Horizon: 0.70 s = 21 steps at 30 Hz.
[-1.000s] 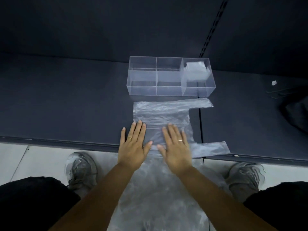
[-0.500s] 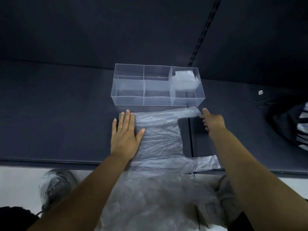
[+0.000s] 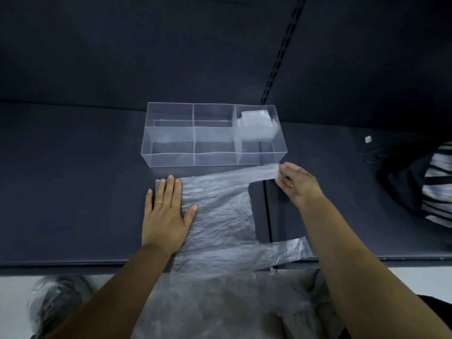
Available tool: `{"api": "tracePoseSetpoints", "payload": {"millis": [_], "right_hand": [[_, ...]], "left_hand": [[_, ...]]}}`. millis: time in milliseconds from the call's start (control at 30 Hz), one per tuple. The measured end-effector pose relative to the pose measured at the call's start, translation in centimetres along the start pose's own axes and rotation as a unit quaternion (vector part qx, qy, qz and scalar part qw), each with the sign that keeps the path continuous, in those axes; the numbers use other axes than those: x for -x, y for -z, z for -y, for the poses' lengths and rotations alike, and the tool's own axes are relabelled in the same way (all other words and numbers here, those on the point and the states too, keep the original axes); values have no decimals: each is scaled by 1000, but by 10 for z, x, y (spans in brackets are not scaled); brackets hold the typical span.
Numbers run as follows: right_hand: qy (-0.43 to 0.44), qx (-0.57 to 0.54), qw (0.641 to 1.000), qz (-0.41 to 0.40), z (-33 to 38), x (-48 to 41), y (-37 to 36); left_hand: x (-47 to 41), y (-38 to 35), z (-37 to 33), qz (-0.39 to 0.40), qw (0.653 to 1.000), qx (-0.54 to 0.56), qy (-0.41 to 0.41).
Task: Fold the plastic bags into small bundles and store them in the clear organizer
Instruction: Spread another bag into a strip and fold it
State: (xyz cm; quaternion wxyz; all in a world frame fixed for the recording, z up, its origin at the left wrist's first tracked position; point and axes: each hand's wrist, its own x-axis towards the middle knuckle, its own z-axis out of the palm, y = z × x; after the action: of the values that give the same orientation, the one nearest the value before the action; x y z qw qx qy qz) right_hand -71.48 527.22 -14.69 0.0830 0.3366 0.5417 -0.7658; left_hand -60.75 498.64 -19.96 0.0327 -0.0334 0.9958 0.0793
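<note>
A translucent plastic bag (image 3: 220,211) lies flat on the dark shelf (image 3: 73,192), its bottom hanging over the front edge. My left hand (image 3: 166,214) presses flat on the bag's left part, fingers straight. My right hand (image 3: 297,183) pinches the far handle (image 3: 259,173) of the bag, lifted slightly off the shelf. The near handle (image 3: 291,250) lies flat by the shelf's front edge. The clear organizer (image 3: 171,157) stands just behind the bag, with several compartments. A folded bag bundle (image 3: 256,126) sits in its right rear compartment.
A dark striped cloth item (image 3: 435,189) lies at the shelf's right end, with a small white scrap (image 3: 367,139) behind it. A vertical slotted rail (image 3: 281,57) runs up the back wall. Below the shelf edge I see shoes (image 3: 56,302) on a pale floor.
My right hand left the bag's middle, reached to the far handle and now pinches and lifts it. My left hand slid forward to the bag's left part. The view moved closer.
</note>
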Motion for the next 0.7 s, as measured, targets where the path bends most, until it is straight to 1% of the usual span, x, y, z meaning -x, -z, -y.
{"api": "tracePoseSetpoints", "payload": {"millis": [100, 233, 300, 333, 367, 400, 433, 467, 500, 567, 633, 700], "right_hand": [[37, 21, 998, -41, 6, -1, 3], [52, 2, 995, -80, 11, -4, 6], [66, 8, 991, -114, 13, -5, 8], [87, 56, 984, -142, 14, -5, 8], [121, 141, 967, -175, 12, -4, 9], [165, 242, 934, -207, 8, 1, 7], [217, 319, 895, -222, 2, 9, 2], [270, 368, 865, -208, -7, 20, -6], [313, 403, 844, -166, -21, 35, -18], [351, 457, 816, -40, -57, 70, -47], [367, 498, 784, 58, -98, 106, -70], [391, 505, 760, 116, -132, 140, -78]], "left_hand": [[0, 1, -1, -1, 1000, 0, -1], [0, 2, -1, 2, 1000, -3, -5], [1, 2, 0, 6, 1000, -10, -6], [1, 2, 0, 8, 1000, -14, -5], [1, 2, -1, 10, 1000, -18, -3], [0, 3, -1, 16, 1000, -22, -1], [0, 4, -2, 22, 999, -27, 3], [0, 6, -3, 26, 999, -28, 7], [0, 9, -4, 27, 999, -26, 10], [4, 18, -8, 6, 1000, 1, 12], [16, 27, -14, -54, 998, 44, -3], [39, 30, -12, -126, 989, 71, -43]]}}
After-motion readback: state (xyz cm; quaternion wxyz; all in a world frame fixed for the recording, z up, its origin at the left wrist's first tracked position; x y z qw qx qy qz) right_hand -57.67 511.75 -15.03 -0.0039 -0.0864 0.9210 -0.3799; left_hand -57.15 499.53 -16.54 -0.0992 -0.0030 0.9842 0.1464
